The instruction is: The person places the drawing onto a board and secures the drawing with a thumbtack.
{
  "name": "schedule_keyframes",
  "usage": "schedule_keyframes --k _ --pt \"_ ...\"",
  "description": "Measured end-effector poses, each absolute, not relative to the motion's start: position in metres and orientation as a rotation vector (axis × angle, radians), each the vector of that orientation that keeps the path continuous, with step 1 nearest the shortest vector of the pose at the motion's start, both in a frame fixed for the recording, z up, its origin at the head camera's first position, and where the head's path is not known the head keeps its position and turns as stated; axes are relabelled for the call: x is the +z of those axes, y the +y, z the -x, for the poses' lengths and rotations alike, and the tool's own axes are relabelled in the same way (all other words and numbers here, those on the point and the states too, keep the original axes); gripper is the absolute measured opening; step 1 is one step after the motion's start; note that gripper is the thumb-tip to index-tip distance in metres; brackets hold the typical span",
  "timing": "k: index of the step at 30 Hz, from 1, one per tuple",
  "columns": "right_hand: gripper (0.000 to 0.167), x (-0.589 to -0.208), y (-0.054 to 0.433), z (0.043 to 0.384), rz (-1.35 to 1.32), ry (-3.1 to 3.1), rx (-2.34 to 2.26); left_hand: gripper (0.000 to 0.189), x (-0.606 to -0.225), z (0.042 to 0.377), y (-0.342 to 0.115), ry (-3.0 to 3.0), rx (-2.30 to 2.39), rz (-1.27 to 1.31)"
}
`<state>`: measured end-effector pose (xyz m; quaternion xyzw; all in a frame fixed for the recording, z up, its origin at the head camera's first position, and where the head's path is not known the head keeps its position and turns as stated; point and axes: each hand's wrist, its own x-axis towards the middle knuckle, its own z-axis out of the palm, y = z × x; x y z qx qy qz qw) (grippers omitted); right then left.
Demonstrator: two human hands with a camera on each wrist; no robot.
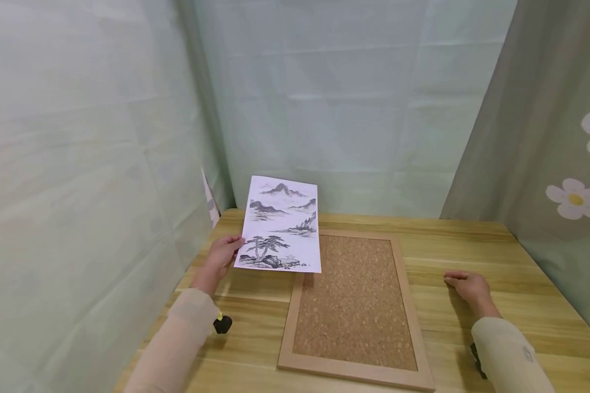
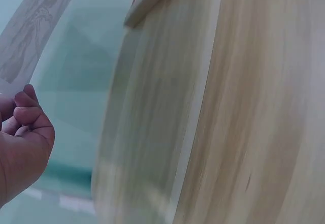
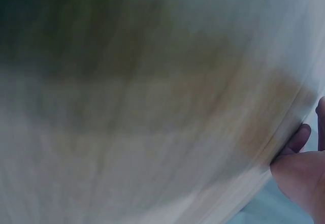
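Pale sleeves [image 1: 172, 338] are seen nearest, the hands well apart. By the left hand [image 1: 222, 254], the printed sheet [image 1: 284, 224] is pinched at its eight-o'clock edge; the right hand [image 1: 473, 288] is loosely curled, nothing visibly gripped, at the corkboard's [image 1: 356, 305] three. Positioning seems in hand, the sheet raised at eleven; free-edge steadying is probably called for.
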<state>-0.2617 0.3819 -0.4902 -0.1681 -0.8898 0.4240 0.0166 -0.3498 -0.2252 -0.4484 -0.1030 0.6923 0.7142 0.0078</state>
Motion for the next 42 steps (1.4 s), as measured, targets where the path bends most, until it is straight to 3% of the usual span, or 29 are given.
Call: schedule_keyframes --k 21,32,42 --pt "0.033 -0.489 0.379 0.260 0.543 -2.753 1.356 0.016 -0.465 0.315 -0.121 1.972 2.218 0.152" --pt "0.032 -0.488 0.379 0.261 0.510 -2.765 1.317 0.012 -0.486 0.285 -0.092 1.989 2.132 0.087" --pt "0.032 -0.488 0.378 0.261 0.510 -2.758 1.341 0.022 -0.494 0.256 -0.082 2.017 1.981 0.007"
